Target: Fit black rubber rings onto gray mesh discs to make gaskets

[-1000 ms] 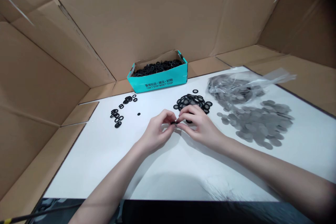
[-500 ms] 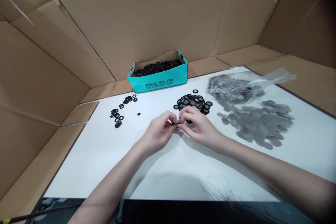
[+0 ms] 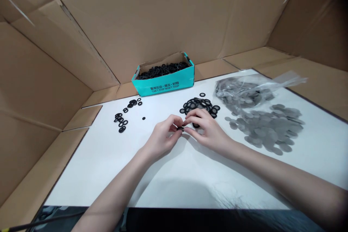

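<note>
Between my hands, above the middle of the white table, is a small black ring (image 3: 180,128), mostly covered by fingertips. My left hand (image 3: 166,134) pinches it with thumb and forefinger. From the other side my right hand (image 3: 202,127) is closed on its edge, thumb below and fingers above. Just beyond my right hand lies a pile of black rings with grey mesh centres (image 3: 201,106). Off to the right spreads a heap of loose grey discs (image 3: 272,127).
A turquoise box (image 3: 165,86) full of black rings stands at the back. Several loose black rings (image 3: 121,119) lie to the left, with a small black disc (image 3: 144,118) nearer. A clear plastic bag (image 3: 244,88) of grey discs lies back right. Cardboard walls (image 3: 152,14) surround the table.
My right fingers have shifted slightly on the ring, and a little more of it shows between the fingertips. Everything else stays where it was.
</note>
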Motion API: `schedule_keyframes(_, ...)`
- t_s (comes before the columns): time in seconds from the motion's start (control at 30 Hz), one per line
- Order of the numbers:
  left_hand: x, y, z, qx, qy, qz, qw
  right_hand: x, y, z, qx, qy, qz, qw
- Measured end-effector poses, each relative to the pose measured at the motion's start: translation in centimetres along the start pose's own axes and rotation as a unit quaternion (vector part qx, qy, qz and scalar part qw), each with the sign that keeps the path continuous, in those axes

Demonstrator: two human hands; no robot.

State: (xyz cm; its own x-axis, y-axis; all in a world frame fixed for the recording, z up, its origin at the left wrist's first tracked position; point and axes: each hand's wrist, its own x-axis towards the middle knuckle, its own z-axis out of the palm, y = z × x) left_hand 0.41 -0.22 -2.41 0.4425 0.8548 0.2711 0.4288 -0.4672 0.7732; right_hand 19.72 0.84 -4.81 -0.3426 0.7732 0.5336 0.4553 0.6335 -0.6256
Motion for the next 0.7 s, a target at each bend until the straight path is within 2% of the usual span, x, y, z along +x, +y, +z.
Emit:
schedule_keyframes(0.27,0.04,0.41,0.09,-0.026,0.014,-0.013,0.999,-0.11,-0.16,-0.04,0.004,-0.001,-0.007,1.000)
schedule_keyframes(0.43,0.10,0.51,0.21,-0.023,0.019,0.015,0.999,0.01,-0.26,-0.20,0.014,-0.010,0.007,1.000)
schedule_keyframes(0.7,0.03,0.15,0.07,0.002,-0.006,0.035,0.999,0.10,-0.56,-0.36,0.052,-0.016,0.014,0.998)
